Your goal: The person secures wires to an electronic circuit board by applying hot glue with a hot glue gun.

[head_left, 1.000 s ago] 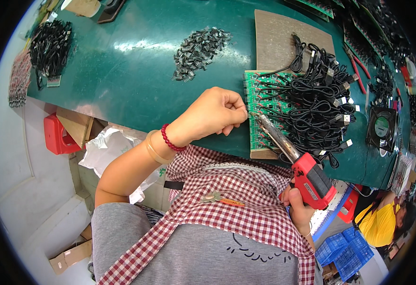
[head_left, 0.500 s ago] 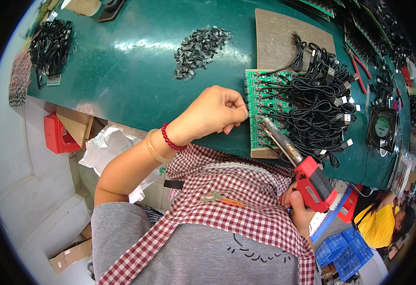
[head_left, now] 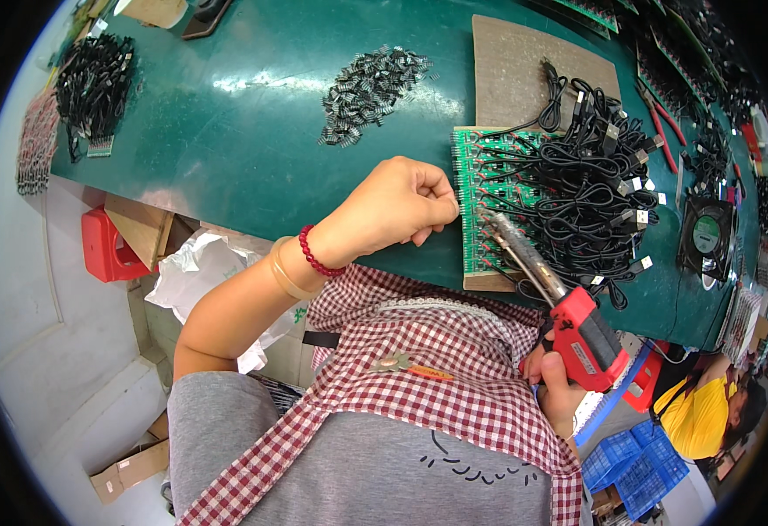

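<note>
My left hand is closed in a pinch at the left edge of a green circuit board panel. Whatever lies between its fingertips is too small to make out. My right hand grips a red and black pistol-shaped soldering iron, partly hidden behind its handle. The iron's metal tip points up and left, close to the panel near my left fingertips; whether it touches cannot be told. Black cables with USB plugs run from the panel and lie coiled to its right. A brown backing board lies under the panel.
On the green table a heap of small black metal-legged parts lies beyond my left hand. Red-handled pliers and a round-centred black fan are at the right. A cable bundle is far left. A person in yellow is lower right.
The soldering iron has shifted slightly right, its tip moving a little up and right across the panel. My left hand stays in nearly the same place.
</note>
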The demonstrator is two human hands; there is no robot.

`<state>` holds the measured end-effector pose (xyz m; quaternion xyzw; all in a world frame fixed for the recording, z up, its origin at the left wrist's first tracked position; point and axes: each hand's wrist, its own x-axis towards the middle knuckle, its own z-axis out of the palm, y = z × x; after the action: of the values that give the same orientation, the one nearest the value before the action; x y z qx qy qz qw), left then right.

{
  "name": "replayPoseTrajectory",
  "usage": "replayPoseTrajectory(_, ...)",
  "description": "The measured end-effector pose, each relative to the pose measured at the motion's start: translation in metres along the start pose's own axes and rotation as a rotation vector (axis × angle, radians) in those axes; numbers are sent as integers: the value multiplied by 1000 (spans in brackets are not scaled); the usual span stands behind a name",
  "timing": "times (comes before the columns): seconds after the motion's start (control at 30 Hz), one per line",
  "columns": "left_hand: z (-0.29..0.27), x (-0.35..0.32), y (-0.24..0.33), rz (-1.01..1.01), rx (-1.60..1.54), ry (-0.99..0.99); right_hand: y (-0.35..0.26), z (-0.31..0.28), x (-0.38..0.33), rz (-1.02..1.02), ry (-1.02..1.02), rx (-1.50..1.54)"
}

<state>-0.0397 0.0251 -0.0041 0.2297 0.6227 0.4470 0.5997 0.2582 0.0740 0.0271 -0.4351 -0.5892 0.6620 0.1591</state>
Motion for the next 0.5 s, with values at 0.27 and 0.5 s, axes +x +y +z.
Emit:
replayPoseTrajectory(0.27,-3,-4,3,11,41,-10,-10,5,3,0,8,41)
replayPoseTrajectory(0.5,-35,4,10,492,1167,819,-17,8,11,-126,22,152)
